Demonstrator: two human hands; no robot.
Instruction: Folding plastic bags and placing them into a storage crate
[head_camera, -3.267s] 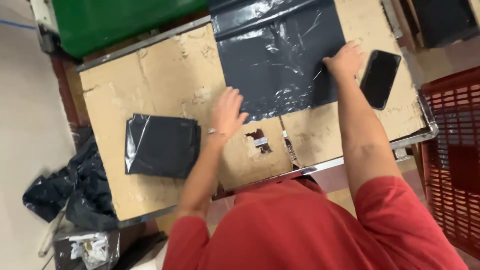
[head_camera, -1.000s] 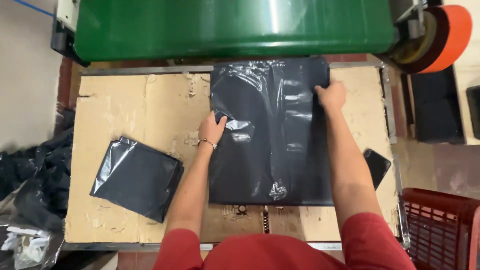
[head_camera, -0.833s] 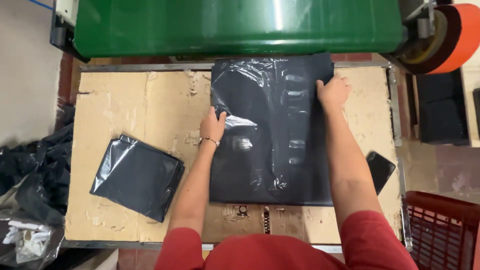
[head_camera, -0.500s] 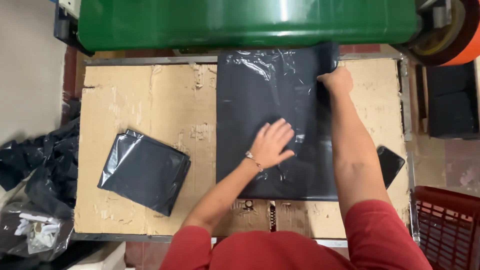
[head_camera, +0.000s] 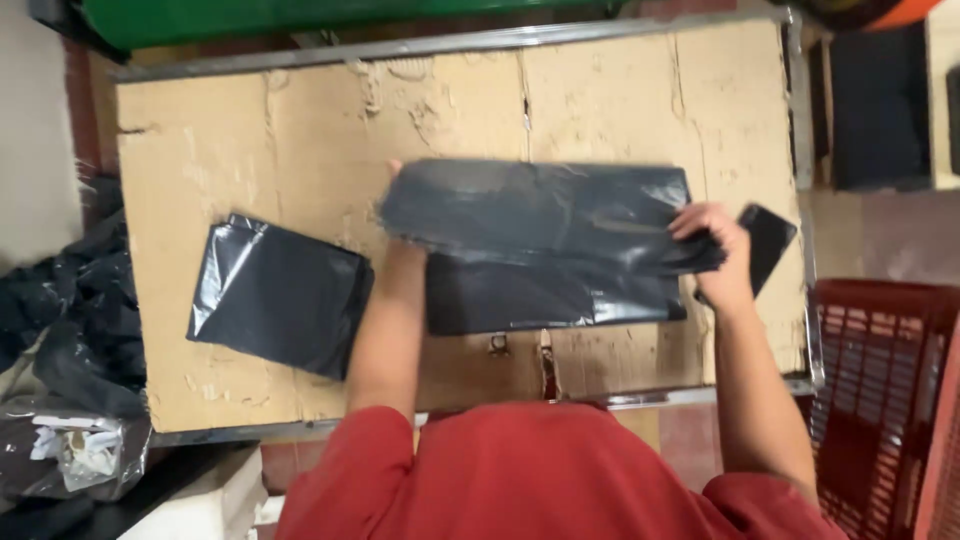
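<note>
Your right hand (head_camera: 722, 250) grips black plastic bag (head_camera: 545, 235), folded over on table (head_camera: 250, 130). Your left hand hidden under bag; grip unclear.

Cardboard-covered table (head_camera: 250, 130) with metal rim, green machine (head_camera: 250, 15) behind, red plastic crate (head_camera: 880, 400) at right, pale floor (head_camera: 30, 120) at left.
</note>
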